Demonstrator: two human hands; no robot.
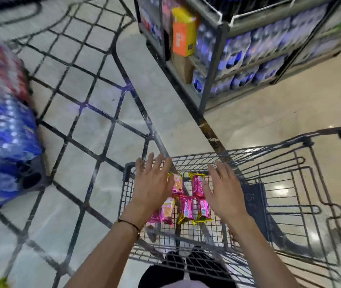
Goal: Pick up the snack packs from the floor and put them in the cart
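Pink foil snack packs (186, 208) with gold ends lie on the wire bottom of the cart (126, 173), in the end nearest its front wall. From the head view about six can be counted (some overlap, so the number is not certain), set roughly in two rows.

The left hand (152, 183) hangs palm down over the left side of the group. Its fingers are straight and spread and hold nothing, and it hides part of the upper left pack. The right hand (225, 192) is also flat, with its fingers apart, just to the right of the packs and empty. The packs lie between and below the two hands; whether either hand touches them cannot be told. A thin dark band (129, 223) circles the left wrist.

The cart stands on a pale glossy floor (279, 104). Left of it is a big wire grid panel (94, 94), with blurred blue bottle packs (5, 142) at the left edge. Beyond the cart stands a metal shelf (219, 65) holding blue-labelled bottles and an orange box (183, 40).
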